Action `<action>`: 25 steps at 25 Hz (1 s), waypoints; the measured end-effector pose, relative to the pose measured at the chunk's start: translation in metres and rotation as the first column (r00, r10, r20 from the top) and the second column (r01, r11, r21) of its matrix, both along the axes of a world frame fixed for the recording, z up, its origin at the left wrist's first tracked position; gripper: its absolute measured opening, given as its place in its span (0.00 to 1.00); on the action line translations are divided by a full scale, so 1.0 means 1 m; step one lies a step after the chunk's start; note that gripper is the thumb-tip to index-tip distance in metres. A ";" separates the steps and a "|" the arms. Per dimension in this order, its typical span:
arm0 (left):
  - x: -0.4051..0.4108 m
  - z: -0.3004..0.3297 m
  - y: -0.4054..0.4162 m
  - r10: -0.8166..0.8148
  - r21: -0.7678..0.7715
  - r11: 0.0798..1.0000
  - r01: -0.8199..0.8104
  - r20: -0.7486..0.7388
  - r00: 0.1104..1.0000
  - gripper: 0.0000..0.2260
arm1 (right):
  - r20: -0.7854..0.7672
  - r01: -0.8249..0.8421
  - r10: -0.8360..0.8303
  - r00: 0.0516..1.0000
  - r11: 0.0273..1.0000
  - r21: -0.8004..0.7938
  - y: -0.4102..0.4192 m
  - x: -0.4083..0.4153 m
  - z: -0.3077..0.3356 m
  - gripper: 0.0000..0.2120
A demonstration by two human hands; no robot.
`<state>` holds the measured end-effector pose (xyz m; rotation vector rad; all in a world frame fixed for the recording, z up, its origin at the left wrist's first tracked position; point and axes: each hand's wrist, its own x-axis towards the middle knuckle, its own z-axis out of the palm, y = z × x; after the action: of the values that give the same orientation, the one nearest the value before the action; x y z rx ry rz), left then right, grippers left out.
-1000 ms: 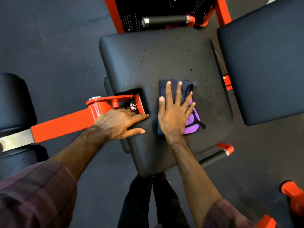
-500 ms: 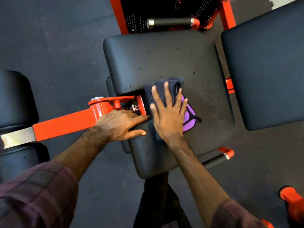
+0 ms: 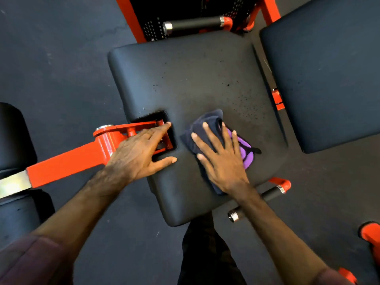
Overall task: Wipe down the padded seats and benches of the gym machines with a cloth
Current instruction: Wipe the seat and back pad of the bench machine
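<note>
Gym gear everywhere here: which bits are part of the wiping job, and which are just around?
In the job:
- cloth under the right hand
- padded seat
- left hand braced at the seat's notch

Just around:
- second pad
- orange lever arm
- black handle

One head-worn view looks steeply down, close over a padded seat (image 3: 195, 79) and the floor (image 3: 61, 58).

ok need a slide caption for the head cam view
Right hand presses a dark cloth flat on the black padded seat; left hand rests at the orange lever arm.
</note>
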<state>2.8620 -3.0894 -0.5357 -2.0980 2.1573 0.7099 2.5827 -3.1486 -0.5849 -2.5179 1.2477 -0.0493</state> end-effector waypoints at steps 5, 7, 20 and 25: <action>-0.019 -0.010 0.012 -0.032 -0.044 0.998 0.038 0.142 0.989 0.41 | -0.042 0.498 -0.497 0.867 0.860 0.110 -0.042 -0.019 -0.014 0.27; -0.018 -0.011 0.012 -0.060 -0.056 0.996 0.070 0.174 0.983 0.41 | -0.038 0.522 -0.522 0.852 0.844 0.123 -0.055 0.002 -0.011 0.27; -0.028 -0.014 0.008 -0.097 -0.037 0.993 0.114 0.304 0.948 0.39 | -0.044 0.583 -0.583 0.811 0.802 0.130 -0.075 -0.047 -0.033 0.27; -0.015 -0.011 0.004 -0.127 -0.001 0.992 0.130 0.197 0.972 0.41 | -0.099 0.569 -0.560 0.822 0.815 0.115 -0.059 -0.101 -0.036 0.28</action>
<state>2.8472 -3.0851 -0.5462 -1.9213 2.1695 0.4564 2.4813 -3.2078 -0.6212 -1.9580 1.9147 -0.0219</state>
